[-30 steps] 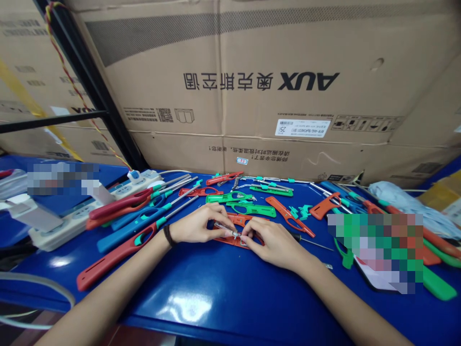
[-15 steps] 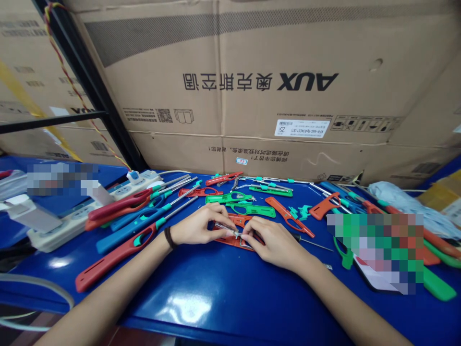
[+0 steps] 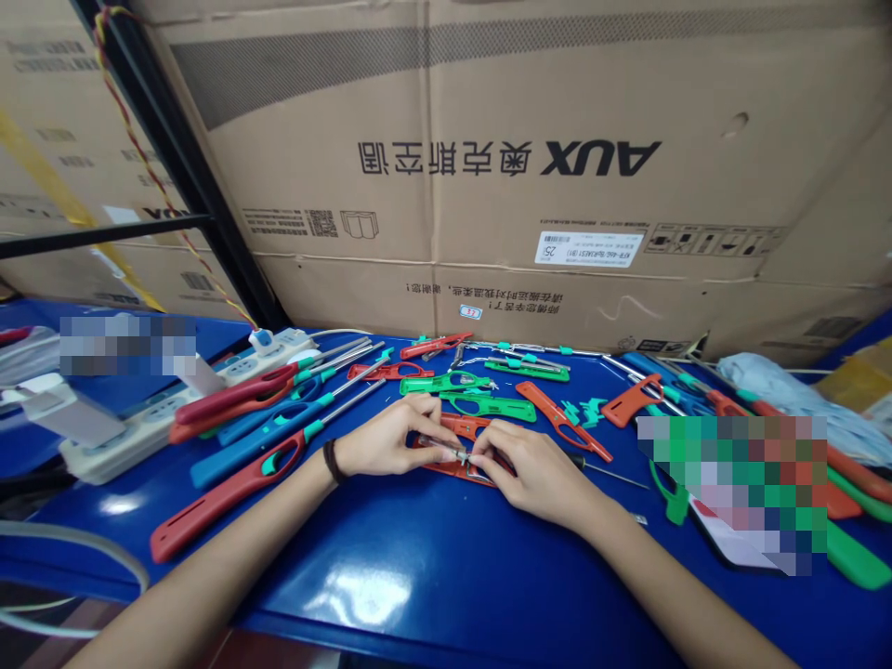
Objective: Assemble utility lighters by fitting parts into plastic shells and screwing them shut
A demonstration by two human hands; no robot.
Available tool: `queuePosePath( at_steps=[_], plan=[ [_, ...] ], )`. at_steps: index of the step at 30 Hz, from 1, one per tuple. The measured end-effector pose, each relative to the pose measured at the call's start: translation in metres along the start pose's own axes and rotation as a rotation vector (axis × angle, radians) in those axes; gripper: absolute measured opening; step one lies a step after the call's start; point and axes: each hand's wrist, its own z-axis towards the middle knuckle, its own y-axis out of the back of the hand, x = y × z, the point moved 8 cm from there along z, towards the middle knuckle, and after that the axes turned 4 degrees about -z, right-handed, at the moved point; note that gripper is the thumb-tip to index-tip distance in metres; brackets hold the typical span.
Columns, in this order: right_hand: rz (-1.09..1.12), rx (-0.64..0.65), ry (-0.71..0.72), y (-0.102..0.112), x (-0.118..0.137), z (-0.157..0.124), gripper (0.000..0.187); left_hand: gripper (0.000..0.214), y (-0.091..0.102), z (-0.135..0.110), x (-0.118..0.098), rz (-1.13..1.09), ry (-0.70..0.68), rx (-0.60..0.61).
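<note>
My left hand (image 3: pixel 390 437) is closed in a pinch on a small whitish metallic part (image 3: pixel 462 456); its exact kind is too small to make out. Meeting it from the other side, my right hand (image 3: pixel 536 472) has thumb and forefinger pressed together at the part's right end. Directly beneath the fingers lie orange lighter casing halves (image 3: pixel 464 424), partly covered by both hands. Just beyond are green casing halves (image 3: pixel 512 407). A thin metal shaft (image 3: pixel 617 477) with a dark handle sticks out beside my right hand.
Whole lighters (image 3: pixel 237 492) and a power strip (image 3: pixel 157 418) lie on the left. Along the back are metal tubes (image 3: pixel 512 347); a cardboard box (image 3: pixel 446 204) stands behind. An orange casing half (image 3: pixel 561 420), small green pieces (image 3: pixel 589 412) and a blurred-out pile (image 3: pixel 739 483) are on the right.
The whole view has shifted slightly to the right. Both hands keep their pinch on the small part, with barely any finger movement.
</note>
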Motion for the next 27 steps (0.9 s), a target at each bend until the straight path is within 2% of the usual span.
queuePosePath(
  at_steps=[15,21,27],
  plan=[
    [-0.001,0.003,-0.008,-0.0013,-0.0005,-0.0005,0.008,0.034,-0.0041,0.0002,-0.0029,-0.003,-0.034,-0.002],
    [0.010,-0.048,0.001,0.0043,-0.0023,0.0005,0.010,0.040,0.0006,0.0012,0.0001,0.001,-0.019,-0.055],
    [0.033,-0.022,-0.026,0.0030,-0.0050,0.0023,0.009,0.041,0.0039,0.0011,0.0028,0.001,0.022,-0.046]
  ],
)
